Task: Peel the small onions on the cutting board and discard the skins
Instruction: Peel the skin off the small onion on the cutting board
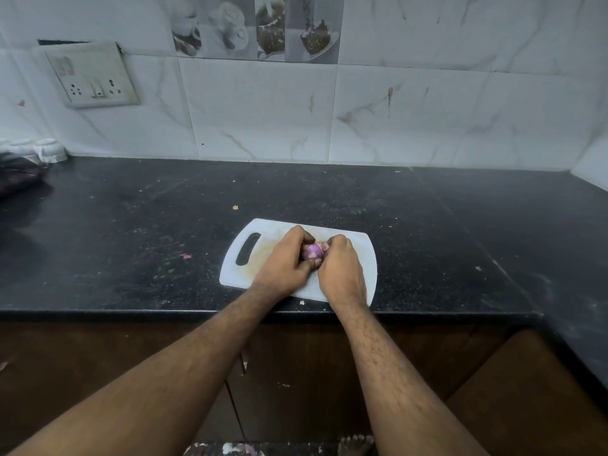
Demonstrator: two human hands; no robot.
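Note:
A small purple onion (312, 251) is held between both hands above the white cutting board (263, 235). My left hand (284, 261) curls round the onion's left side, thumb below it. My right hand (340, 268) grips its right side with fingers curled over the top, where a pale bit of skin shows. Most of the onion is hidden by the fingers. No other onion shows on the board.
The board lies near the front edge of a black speckled counter (131, 225). Small skin scraps (186, 256) lie on the counter to the left. White bowls (49, 149) and a dark bag (16, 176) sit at the far left. Tiled wall behind.

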